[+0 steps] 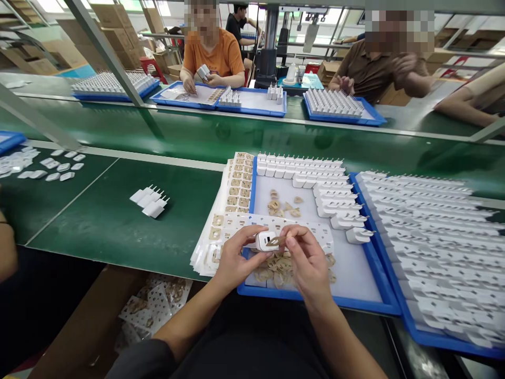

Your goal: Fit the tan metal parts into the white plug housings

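Note:
Between the thumb and fingers of my left hand (240,255) is a white plug charger (267,240), its port face turned towards me. My right hand (310,258) pinches a small tan sticker (277,240) with a cut-out, held against or just in front of that face; whether it touches I cannot tell. Under both hands lies a partly used sticker sheet (315,231). Loose tan pieces (282,268) are heaped below it in the blue tray (366,300), and more lie above. Rows of white chargers (335,200) stand along the tray's far and right sides.
A stack of sticker sheets (223,210) lies left of the tray. Several chargers (150,200) rest on the green bench (90,226). At right is a second blue tray (418,326) full of chargers. Across the conveyor (197,129), people sit at other trays. Flat white pieces (63,167) lie far left.

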A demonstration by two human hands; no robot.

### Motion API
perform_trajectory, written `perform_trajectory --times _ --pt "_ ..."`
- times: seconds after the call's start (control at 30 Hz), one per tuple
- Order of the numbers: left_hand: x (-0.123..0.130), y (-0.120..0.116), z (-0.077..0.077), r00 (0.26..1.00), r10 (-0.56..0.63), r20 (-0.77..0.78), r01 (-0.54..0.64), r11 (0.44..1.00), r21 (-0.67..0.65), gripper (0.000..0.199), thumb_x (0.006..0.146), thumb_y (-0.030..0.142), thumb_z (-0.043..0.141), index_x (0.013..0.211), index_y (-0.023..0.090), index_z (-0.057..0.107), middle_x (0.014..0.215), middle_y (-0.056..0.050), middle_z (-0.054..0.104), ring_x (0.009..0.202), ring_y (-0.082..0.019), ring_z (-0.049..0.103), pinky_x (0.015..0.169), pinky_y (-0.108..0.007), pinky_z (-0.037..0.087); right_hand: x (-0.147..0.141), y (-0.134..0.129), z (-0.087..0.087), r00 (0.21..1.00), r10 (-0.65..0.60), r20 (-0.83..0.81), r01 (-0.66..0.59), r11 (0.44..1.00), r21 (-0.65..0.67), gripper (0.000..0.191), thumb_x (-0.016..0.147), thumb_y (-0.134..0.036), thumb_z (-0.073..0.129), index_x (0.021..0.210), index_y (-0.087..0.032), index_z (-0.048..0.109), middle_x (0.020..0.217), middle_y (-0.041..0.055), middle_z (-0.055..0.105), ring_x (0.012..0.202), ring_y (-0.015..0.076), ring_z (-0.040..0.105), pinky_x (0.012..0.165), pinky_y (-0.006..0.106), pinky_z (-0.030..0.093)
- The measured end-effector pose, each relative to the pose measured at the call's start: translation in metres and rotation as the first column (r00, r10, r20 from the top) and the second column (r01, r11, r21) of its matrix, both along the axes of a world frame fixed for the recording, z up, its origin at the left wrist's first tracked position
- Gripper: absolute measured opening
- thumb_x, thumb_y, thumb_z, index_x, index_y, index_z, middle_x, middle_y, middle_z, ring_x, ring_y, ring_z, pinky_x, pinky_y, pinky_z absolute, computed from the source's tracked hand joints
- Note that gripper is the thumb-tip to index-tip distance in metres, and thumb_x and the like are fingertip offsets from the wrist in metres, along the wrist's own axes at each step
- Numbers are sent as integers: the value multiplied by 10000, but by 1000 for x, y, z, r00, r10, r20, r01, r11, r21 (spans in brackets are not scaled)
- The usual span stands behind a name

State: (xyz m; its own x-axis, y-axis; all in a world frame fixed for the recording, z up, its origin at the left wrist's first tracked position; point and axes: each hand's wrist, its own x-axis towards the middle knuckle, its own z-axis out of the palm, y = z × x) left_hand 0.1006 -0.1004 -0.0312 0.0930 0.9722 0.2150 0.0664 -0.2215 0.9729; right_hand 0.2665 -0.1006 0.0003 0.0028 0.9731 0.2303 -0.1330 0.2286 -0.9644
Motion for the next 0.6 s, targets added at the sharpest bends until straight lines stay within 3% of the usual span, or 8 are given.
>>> perform_trajectory --times 0.2,0.6 --pt "-9 -2 7 991 15 -129 1 992 124 462 826 163 755 1269 270 680 1270 -87 704 1203 -271 650 1001 -382 561 15 -4 17 980 15 198 -15 1000 1 34 928 -277 679 942 -247 675 866 22 660 799 176 648 735 299 550" --pt "-8 -3 12 983 35 -182 4 978 206 449 837 204 779 1268 266 670 1244 -72 719 1181 -247 669 1023 -368 558 9 -2 14 981 11 194 -8 1000 -18 23 923 -265 684 928 -243 678 857 9 674 790 162 666 737 286 564"
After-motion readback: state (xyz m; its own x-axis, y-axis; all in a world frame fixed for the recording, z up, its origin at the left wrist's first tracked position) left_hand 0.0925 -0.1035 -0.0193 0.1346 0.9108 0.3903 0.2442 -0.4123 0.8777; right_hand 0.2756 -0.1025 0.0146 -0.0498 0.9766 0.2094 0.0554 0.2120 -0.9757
